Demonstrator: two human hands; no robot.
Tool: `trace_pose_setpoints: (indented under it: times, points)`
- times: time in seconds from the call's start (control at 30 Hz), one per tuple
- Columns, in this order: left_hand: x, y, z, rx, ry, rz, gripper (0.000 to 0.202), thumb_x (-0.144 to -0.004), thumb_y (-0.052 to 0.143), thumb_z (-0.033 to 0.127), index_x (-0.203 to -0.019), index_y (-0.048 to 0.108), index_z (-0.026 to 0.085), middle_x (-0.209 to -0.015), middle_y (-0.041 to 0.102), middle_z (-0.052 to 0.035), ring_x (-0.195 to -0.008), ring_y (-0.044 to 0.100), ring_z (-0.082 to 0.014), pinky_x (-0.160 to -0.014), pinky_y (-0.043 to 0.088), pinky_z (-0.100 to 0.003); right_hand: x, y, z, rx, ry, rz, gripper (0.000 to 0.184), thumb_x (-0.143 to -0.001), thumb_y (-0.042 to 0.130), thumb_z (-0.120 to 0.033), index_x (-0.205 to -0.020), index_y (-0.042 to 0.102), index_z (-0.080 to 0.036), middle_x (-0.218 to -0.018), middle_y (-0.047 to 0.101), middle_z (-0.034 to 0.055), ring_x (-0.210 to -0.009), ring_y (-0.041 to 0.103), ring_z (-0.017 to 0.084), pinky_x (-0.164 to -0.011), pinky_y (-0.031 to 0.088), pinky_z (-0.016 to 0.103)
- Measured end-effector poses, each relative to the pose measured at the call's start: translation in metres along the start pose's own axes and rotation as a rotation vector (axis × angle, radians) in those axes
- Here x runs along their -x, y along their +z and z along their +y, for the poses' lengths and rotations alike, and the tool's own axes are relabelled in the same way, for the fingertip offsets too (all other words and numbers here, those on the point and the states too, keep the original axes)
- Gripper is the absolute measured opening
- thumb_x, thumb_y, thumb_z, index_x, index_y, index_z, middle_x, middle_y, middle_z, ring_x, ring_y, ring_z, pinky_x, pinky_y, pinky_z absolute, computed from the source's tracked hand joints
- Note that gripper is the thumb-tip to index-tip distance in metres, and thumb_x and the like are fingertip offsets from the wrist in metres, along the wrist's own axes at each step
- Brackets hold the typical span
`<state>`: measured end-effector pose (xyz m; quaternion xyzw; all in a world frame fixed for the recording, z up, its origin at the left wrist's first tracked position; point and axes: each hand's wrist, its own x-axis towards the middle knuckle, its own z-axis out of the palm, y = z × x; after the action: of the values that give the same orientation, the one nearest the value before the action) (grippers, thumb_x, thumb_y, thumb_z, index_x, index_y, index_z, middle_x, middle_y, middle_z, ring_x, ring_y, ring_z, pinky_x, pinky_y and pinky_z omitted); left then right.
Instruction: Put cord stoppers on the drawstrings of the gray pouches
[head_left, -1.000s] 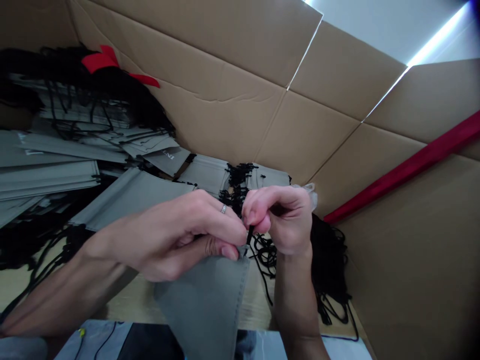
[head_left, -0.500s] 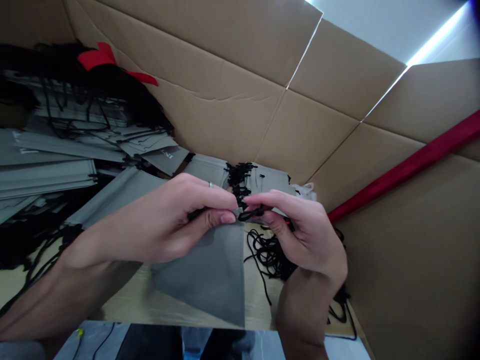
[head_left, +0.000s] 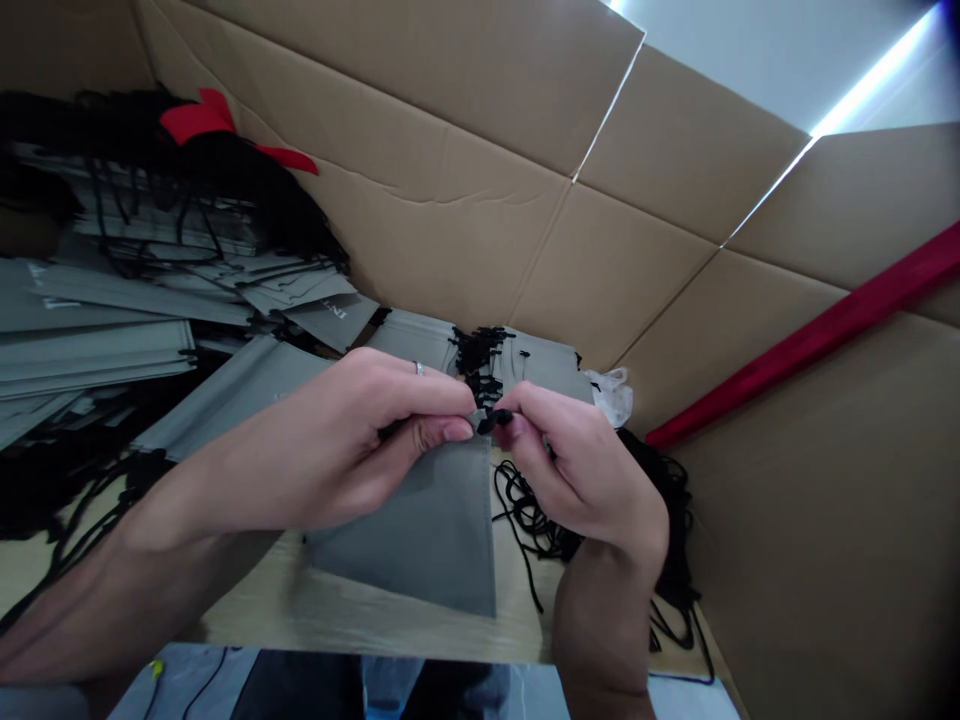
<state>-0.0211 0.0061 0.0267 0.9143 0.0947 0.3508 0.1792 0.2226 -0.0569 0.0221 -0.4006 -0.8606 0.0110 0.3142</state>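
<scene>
A grey fabric pouch (head_left: 420, 540) hangs from my left hand (head_left: 375, 430), its top corner pinched between thumb and forefinger. At that corner is a short piece of black cord (head_left: 495, 420), looped or knotted. My right hand (head_left: 585, 460) pinches this cord, with thumb and forefinger close against the pouch corner. The fingertips cover part of the cord, so I cannot make out its exact path. Below the right hand, a tangle of loose black cords (head_left: 529, 515) lies on the wooden tabletop (head_left: 360, 610).
Stacks of grey pouches (head_left: 90, 350) with black cords fill the left side. A red strip (head_left: 199, 118) lies on a black bundle there. More pouches (head_left: 544, 360) and a clear plastic bag (head_left: 613, 395) are at the back. Cardboard walls (head_left: 465, 230) enclose the table; a red band (head_left: 810, 335) crosses the right one.
My right hand has moved slightly left, and its fingers have closed on the cord near the pouch corner. My left hand stays in place, while the pouch's lower edge has risen a little.
</scene>
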Motion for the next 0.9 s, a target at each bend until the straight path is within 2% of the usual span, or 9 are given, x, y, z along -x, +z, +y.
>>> trace_pose_setpoints:
  times: [0.1,0.2,0.4,0.57,0.67,0.8,0.9]
  points:
    - [0.001,0.001,0.001,0.005,0.009,0.006,0.032,-0.108,0.05,0.008,-0.078,0.047,0.019,-0.066,0.041,0.0059,-0.061,0.035,-0.0101,-0.06,0.033,-0.027,-0.001,0.002,0.0,-0.001,-0.051,0.028,0.016,-0.103,0.05,-0.011,-0.093,0.057,-0.021,-0.079,0.058,-0.0012,-0.07,0.051,0.014,-0.063,0.04,0.029]
    - [0.003,0.002,0.002,0.011,0.018,0.009,0.031,-0.108,0.05,0.007,-0.079,0.05,0.019,-0.067,0.044,0.006,-0.062,0.037,-0.0096,-0.06,0.033,-0.027,-0.003,0.006,0.0,-0.02,-0.052,0.047,0.02,-0.099,0.047,-0.009,-0.086,0.048,-0.023,-0.076,0.051,-0.0022,-0.068,0.046,0.014,-0.062,0.036,0.03]
    - [0.007,0.005,0.001,0.022,0.029,0.002,0.027,-0.103,0.047,0.001,-0.088,0.062,0.018,-0.075,0.06,0.0038,-0.069,0.05,-0.0101,-0.065,0.041,-0.025,-0.007,0.018,0.003,-0.001,-0.073,0.064,0.024,-0.094,0.049,-0.009,-0.079,0.04,-0.025,-0.072,0.045,-0.0029,-0.07,0.043,0.015,-0.063,0.034,0.031]
    - [0.006,0.003,0.002,0.003,0.054,0.008,0.028,-0.102,0.047,0.001,-0.087,0.063,0.019,-0.077,0.063,0.0024,-0.07,0.054,-0.0117,-0.067,0.043,-0.026,-0.011,0.025,0.001,0.098,-0.055,0.305,0.025,-0.093,0.052,-0.007,-0.078,0.043,-0.024,-0.071,0.039,-0.0036,-0.068,0.038,0.015,-0.063,0.03,0.033]
    - [0.006,0.0,0.0,0.004,0.093,-0.008,0.028,-0.102,0.048,0.001,-0.085,0.06,0.02,-0.077,0.062,0.0031,-0.069,0.052,-0.0116,-0.068,0.044,-0.026,-0.014,0.03,-0.001,0.127,-0.063,0.386,0.027,-0.095,0.052,-0.006,-0.078,0.043,-0.025,-0.071,0.039,-0.0035,-0.068,0.037,0.015,-0.064,0.03,0.034]
    - [0.008,-0.003,-0.002,0.039,0.118,-0.061,0.026,-0.096,0.05,-0.002,-0.089,0.061,0.021,-0.08,0.062,0.0038,-0.074,0.054,-0.0115,-0.071,0.045,-0.025,-0.014,0.031,-0.002,0.083,-0.085,0.392,0.024,-0.098,0.051,-0.007,-0.082,0.049,-0.025,-0.073,0.045,-0.0025,-0.069,0.042,0.015,-0.065,0.037,0.032]
    - [0.009,-0.004,-0.004,0.043,0.106,-0.041,0.024,-0.106,0.049,0.006,-0.089,0.056,0.021,-0.075,0.053,0.0052,-0.067,0.048,-0.01,-0.064,0.04,-0.024,-0.01,0.022,0.0,0.028,-0.066,0.303,0.022,-0.103,0.05,-0.01,-0.087,0.056,-0.023,-0.077,0.052,-0.0018,-0.069,0.048,0.014,-0.067,0.042,0.031]
